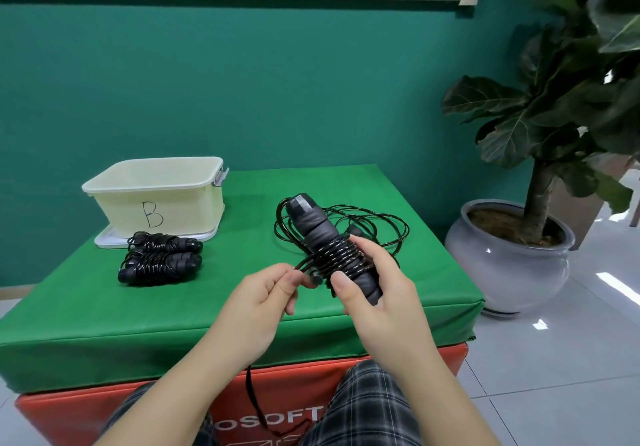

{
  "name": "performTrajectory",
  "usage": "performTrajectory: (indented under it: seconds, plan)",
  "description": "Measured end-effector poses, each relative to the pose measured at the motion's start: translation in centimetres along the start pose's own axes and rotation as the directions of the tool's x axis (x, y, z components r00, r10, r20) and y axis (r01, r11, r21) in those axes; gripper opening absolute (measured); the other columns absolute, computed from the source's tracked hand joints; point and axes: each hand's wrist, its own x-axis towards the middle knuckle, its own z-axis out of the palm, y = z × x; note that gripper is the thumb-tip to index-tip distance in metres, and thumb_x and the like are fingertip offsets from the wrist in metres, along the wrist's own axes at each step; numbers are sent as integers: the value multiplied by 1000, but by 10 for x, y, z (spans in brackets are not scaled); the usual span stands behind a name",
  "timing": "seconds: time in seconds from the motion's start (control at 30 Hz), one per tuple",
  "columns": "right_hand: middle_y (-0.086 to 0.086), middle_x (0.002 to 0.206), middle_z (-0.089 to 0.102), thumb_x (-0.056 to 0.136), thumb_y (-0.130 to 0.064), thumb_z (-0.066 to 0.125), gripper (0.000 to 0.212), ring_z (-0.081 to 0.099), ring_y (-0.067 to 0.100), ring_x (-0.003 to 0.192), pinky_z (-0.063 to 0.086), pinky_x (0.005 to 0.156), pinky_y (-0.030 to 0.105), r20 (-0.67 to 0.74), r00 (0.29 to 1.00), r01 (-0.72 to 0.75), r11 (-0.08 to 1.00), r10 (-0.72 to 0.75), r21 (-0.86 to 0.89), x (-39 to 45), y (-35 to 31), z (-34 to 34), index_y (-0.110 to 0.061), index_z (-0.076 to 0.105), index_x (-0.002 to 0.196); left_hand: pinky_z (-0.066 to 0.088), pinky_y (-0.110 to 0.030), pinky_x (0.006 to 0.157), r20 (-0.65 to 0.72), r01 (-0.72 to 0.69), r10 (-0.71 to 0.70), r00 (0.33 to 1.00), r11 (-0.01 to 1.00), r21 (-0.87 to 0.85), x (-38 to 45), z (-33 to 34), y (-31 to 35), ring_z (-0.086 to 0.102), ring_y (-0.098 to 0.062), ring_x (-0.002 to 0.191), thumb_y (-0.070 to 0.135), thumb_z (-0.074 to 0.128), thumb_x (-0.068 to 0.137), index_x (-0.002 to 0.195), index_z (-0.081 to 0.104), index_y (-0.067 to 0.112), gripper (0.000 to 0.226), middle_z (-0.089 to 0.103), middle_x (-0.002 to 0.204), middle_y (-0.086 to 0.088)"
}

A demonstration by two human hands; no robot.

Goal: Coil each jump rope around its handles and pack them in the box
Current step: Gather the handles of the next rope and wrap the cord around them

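- Black jump rope handles (323, 246), half wound in cord, gripped by right hand (375, 293) above the green table's (104, 314) front edge.
- Left hand (258, 301) pinches the cord.
- Two coiled ropes (161, 258) lie by the cream box (156, 191), back-left corner.

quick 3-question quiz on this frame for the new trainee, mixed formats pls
1. True or false: the box marked B already holds a coiled rope.
2. Which hand grips the paired handles being wrapped? A) left hand B) right hand
3. Fill in: two finished coiled jump ropes lie on the green cover, in front of the ____.

Key:
1. False: no rope shows inside it.
2. B: the right hand holds the handles; the left hand pinches the rope cord.
3. box.
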Motion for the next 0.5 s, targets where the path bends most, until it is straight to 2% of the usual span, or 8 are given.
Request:
performTrajectory:
  seconds: [0.07, 0.13, 0.27, 0.33, 0.4, 0.43, 0.5]
  plan:
    - [-24, 96, 63, 69, -57, 55, 44, 61, 6, 73, 53, 71, 32, 31, 999, -15, 999, 14, 50, -1, -1, 0, -47, 47, 111, 26, -18, 43, -16, -11, 11, 1000, 1000, -15, 3, 0, 1, 32, -6, 44, 50, 42, 81, 71, 61, 42, 23, 50, 53, 8]
    - [-21, 95, 63, 69, -59, 53, 45, 60, 6, 71, 53, 71, 31, 67, 998, -25, 998, 22, 57, -2, -3, -1, -44, 47, 111, 27, -16, 42, -36, -8, 6, 999, 999, -50, 3, 1, 1, 32, -4, 43, 57, 41, 75, 72, 58, 35, 28, 50, 51, 8]
    - [-7, 91, 65, 71, -63, 49, 42, 63, 18, 75, 54, 73, 43, 127, 991, -59, 997, 51, 57, -2, -5, -2, -46, 48, 109, 25, -13, 40, -27, 39, -41, 999, 998, -55, -2, 5, 2, 30, -5, 35, 58, 36, 77, 64, 47, 19, 42, 35, 35, 3]
    - [-14, 93, 66, 76, -60, 50, 36, 63, 8, 77, 54, 73, 34, 136, 989, -64, 996, 55, 58, -1, -3, -2, -48, 46, 110, 23, -14, 39, -61, 26, -29, 998, 998, -54, -3, 5, 4, 28, -4, 34, 50, 36, 81, 60, 47, 18, 39, 33, 34, 2]
    - [-26, 104, 62, 82, -52, 49, 33, 60, -2, 93, 48, 77, 15, 86, 996, -36, 997, 31, 62, 0, -2, -2, -52, 43, 114, 22, -12, 39, -105, -6, 3, 994, 1000, -30, -3, 4, 4, 30, -3, 33, 45, 38, 82, 58, 56, 21, 38, 40, 35, 2]
    - [-29, 113, 56, 83, -50, 49, 35, 56, -2, 102, 44, 82, 11, 45, 999, -5, 999, 3, 41, 1, -1, -2, -54, 42, 117, 22, -11, 40, -123, -20, 19, 992, 1000, -13, -4, 4, 3, 33, -2, 34, 46, 41, 82, 57, 59, 23, 38, 45, 38, 5]
    - [-25, 120, 51, 86, -46, 45, 33, 54, 6, 106, 42, 88, 16, -35, 996, 78, 997, -78, -24, 4, 1, -2, -55, 44, 118, 23, -11, 42, -141, -48, 52, 989, 998, 38, -7, 5, 1, 37, -1, 37, 57, 44, 78, 56, 62, 23, 44, 49, 43, 11]
